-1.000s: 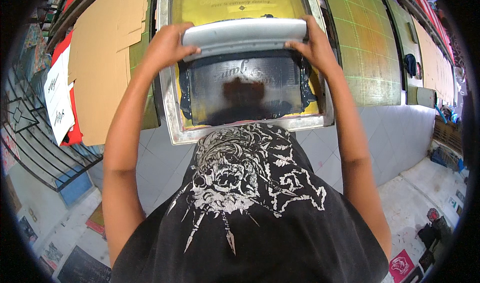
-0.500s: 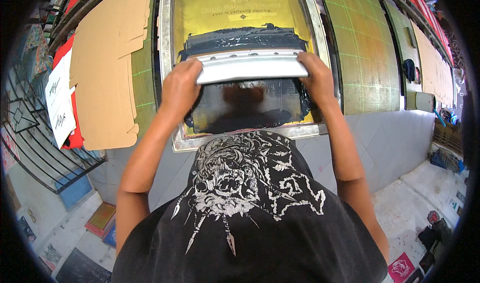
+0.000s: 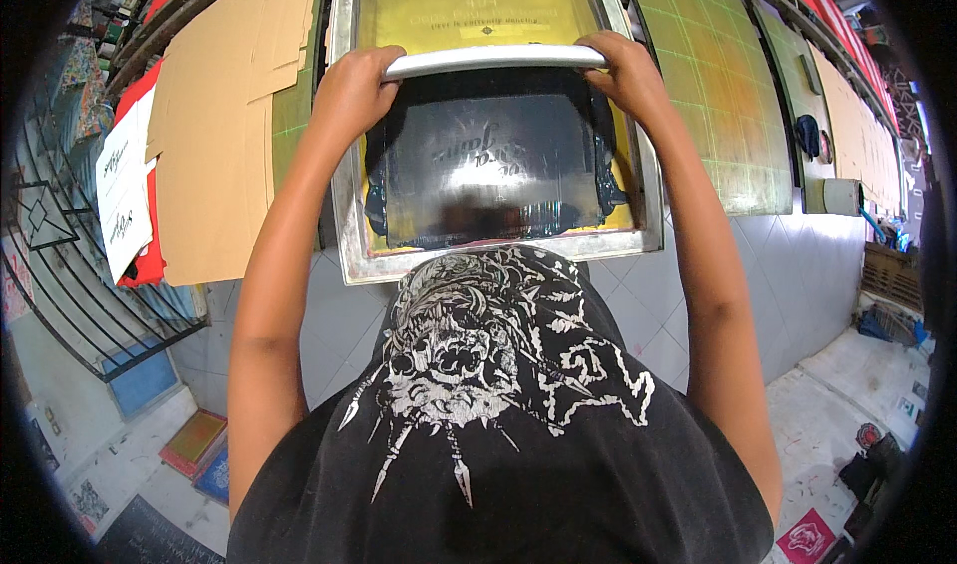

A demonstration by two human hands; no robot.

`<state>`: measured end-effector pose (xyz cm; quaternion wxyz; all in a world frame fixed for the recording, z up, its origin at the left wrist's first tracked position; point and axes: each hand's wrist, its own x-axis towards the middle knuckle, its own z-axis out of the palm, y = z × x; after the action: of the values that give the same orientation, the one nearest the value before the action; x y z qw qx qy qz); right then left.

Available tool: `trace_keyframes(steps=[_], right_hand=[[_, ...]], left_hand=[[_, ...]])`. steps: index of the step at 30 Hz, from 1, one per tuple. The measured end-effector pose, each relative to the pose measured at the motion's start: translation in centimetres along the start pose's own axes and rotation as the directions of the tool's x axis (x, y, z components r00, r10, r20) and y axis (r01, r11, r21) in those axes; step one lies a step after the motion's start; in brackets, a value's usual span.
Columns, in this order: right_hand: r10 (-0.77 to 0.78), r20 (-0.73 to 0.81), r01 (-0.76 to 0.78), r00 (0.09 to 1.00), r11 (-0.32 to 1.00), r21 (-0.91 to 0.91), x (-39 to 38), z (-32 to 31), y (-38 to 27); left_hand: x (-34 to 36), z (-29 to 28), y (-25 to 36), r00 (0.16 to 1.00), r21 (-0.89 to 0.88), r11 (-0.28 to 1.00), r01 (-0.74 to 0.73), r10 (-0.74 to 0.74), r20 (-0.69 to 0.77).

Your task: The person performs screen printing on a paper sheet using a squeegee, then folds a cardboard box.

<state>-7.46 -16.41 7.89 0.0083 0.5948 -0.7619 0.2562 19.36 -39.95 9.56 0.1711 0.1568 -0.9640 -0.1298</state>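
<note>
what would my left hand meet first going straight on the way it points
Probably the flat yellow mesh, beyond the long silver metal bar your left hand grips, though the hand's height is unclear.

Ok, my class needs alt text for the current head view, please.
A person's left hand and right hand grip opposite ends of a silver bar across a metal-framed yellow screen smeared with black ink. Cardboard lies to the left, a green gridded board to the right.

long silver squeegee (image 3: 493, 61) crosswise over metal-framed yellow screen (image 3: 411, 6), near part glossy black
</note>
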Motion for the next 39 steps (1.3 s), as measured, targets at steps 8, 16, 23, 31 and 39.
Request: trace_keyframes(steps=[8,16,23,31,39], right_hand=[[0.074,0.011,-0.072,0.997,0.991,-0.109,-2.5,1.9,-1.0],[0.131,0.038,-0.128,0.991,0.99,-0.064,-9.5,0.5,-5.6],[0.148,0.02,-0.147,0.989,0.988,-0.038,-17.1,0.2,-9.9],[0.135,-0.039,-0.136,0.99,0.991,-0.006,-18.6,0.5,-10.7],[0.122,-0.072,-0.122,0.99,0.992,0.011,-21.1,1.6,-11.3]], left_hand=[[-2.6,2.0,-0.1,0.998,0.064,0.997,0.031,-0.034,0.052],[-10.0,0.9,4.9,0.988,0.103,0.991,0.085,-0.097,0.123],[-16.6,-0.2,8.8,0.987,0.02,0.995,0.099,-0.1,0.128],[-17.9,0.3,9.6,0.99,0.036,0.995,0.095,-0.098,0.1],[-20.1,0.7,10.3,0.994,-0.131,0.989,0.075,-0.063,0.087]])
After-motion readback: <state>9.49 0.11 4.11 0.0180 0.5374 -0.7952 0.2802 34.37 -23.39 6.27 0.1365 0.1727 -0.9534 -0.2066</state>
